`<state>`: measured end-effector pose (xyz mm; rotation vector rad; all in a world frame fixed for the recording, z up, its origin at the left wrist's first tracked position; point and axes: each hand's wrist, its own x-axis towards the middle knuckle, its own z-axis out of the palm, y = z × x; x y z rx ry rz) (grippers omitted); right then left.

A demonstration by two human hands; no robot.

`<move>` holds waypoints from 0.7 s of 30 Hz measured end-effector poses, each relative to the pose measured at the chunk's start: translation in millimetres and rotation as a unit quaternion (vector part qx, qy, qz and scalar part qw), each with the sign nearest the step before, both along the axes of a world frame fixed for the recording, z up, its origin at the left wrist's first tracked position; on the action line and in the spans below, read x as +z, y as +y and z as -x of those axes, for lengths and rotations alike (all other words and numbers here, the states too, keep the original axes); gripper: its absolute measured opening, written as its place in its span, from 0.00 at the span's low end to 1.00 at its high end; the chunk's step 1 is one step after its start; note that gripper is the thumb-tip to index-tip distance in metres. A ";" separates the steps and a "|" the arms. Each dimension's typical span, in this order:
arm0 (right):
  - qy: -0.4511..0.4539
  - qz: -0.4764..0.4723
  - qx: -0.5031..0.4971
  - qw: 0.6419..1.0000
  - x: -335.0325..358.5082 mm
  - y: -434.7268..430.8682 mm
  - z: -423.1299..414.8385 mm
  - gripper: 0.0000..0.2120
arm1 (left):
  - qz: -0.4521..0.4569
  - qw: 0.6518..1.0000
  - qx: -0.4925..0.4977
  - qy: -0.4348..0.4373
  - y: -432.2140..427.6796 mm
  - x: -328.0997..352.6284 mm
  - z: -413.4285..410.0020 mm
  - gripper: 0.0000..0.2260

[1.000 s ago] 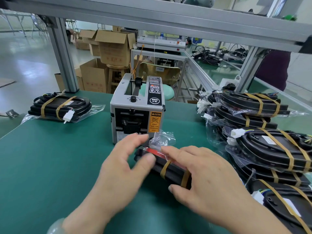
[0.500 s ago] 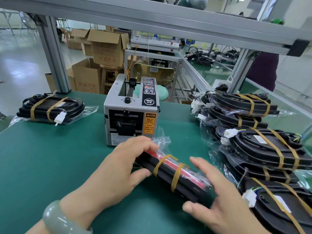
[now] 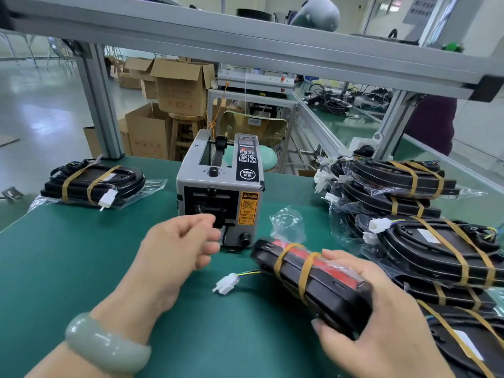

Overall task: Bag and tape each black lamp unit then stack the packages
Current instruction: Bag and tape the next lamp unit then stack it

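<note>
Black lamp unit (image 3: 313,279), with a red face on its upper side, sits in the right hand (image 3: 387,331) at the lower right of the green tabletop (image 3: 68,268). The right fingers (image 3: 336,257) lie over the red face and the thumb clamps the near end, so the grasp is firm. The unit tilts away from the person, and its far end is just in front of the grey tape dispenser (image 3: 221,192). Two tan tape bands (image 3: 283,257) wrap the unit. The loose end of its clear bag (image 3: 286,225) bunches up past the far end. A white connector (image 3: 226,283) on coloured wires trails from that end and lies on the tabletop between the two hands.

The left hand (image 3: 177,246), with a pale green bangle (image 3: 106,347) on its wrist, is at the dispenser's front outlet. The left fingers (image 3: 210,242) are loosely curled and grasp nothing that can be seen.

The dispenser's orange label reads "CAUTION" and "DO NOT INSERT YOUR FINGERS INTO OUTLET". A round mark on its black panel reads "SEMI".

Bagged and taped packages (image 3: 409,184) are piled at the right, close beside the held unit. One more package (image 3: 92,184) lies alone at the far left. Cardboard boxes (image 3: 180,88) stand on the floor beyond.
</note>
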<state>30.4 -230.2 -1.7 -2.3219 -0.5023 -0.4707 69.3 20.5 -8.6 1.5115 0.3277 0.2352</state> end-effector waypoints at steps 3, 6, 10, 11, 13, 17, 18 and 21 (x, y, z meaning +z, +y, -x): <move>0.003 0.044 -0.033 0.998 8.3 7.0 2.4 0.30 | 0.121 0.990 0.037 0.070 0.3 12.8 -13.9 0.04; 0.005 0.067 -0.040 0.997 13.2 13.6 1.0 0.32 | 0.143 0.984 0.034 0.104 -2.4 21.2 -25.5 0.05; 0.014 0.074 -0.036 0.997 11.4 16.9 -1.6 0.32 | 0.155 0.980 0.049 0.113 -4.8 23.1 -35.5 0.06; 0.012 0.076 -0.036 0.996 11.1 17.0 -2.1 0.32 | 0.158 0.979 0.054 0.113 -5.1 22.6 -37.0 0.06; 0.006 0.080 -0.036 0.996 10.7 17.4 -2.5 0.31 | 0.163 0.978 0.065 0.112 -5.4 21.7 -39.6 0.07; 0.015 0.080 -0.040 0.996 8.3 15.4 -2.2 0.30 | 0.161 0.977 0.092 0.110 -7.2 21.6 -45.0 0.08; 0.015 0.079 -0.040 0.996 7.7 15.4 -2.3 0.30 | 0.155 0.977 0.100 0.109 -7.7 21.2 -46.1 0.07; 0.015 0.078 -0.044 0.996 8.4 17.7 -2.0 0.31 | 0.139 0.976 0.123 0.110 -8.5 18.7 -49.0 0.06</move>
